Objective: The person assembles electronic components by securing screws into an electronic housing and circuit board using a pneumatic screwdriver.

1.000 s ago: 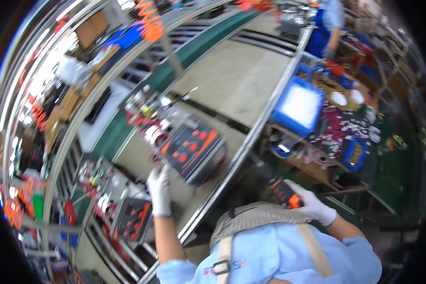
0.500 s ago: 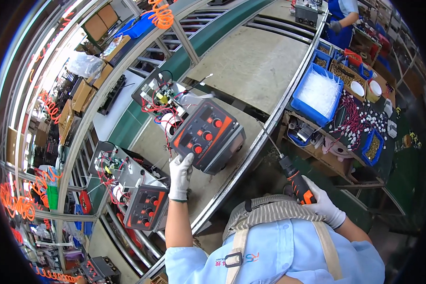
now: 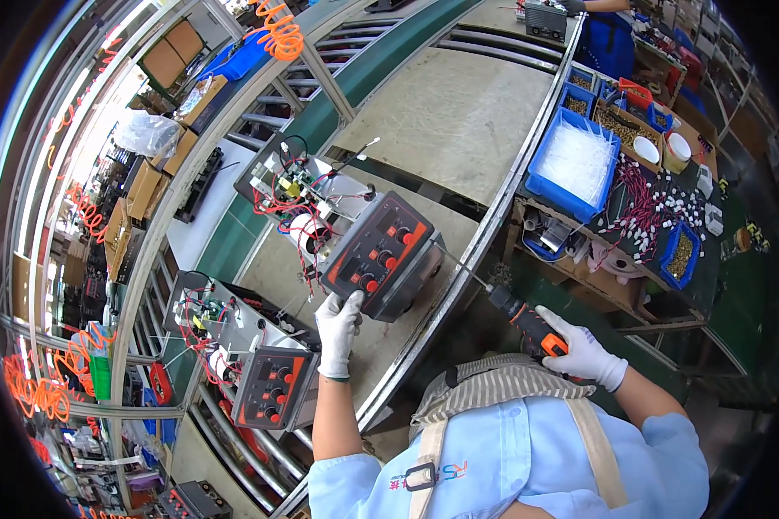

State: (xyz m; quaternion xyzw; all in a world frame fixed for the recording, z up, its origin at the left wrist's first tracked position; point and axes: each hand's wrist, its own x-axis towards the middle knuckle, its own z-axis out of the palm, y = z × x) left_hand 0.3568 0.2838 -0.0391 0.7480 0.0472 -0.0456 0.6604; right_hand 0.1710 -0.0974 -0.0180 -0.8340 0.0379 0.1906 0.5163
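Grey conveyor surface (image 3: 446, 121) | our left hand (image 3: 337, 330), white-gloved, fingers together, touches boxy orange-black control panel (image 3: 381, 253) near its right edge | our right hand (image 3: 582, 355) clamped on orange-black screwdriver (image 3: 515, 313), long axis pointing up-left at panel.

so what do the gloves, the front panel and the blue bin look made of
Gloves on the left hand and right hand: white knit fabric, matte, probably cotton or nylon. Front panel: seemingly dark plastic or painted metal with an orange edge and red knobs; which one is unclear. Blue bin: moulded plastic, evenly coloured with a thick rim.
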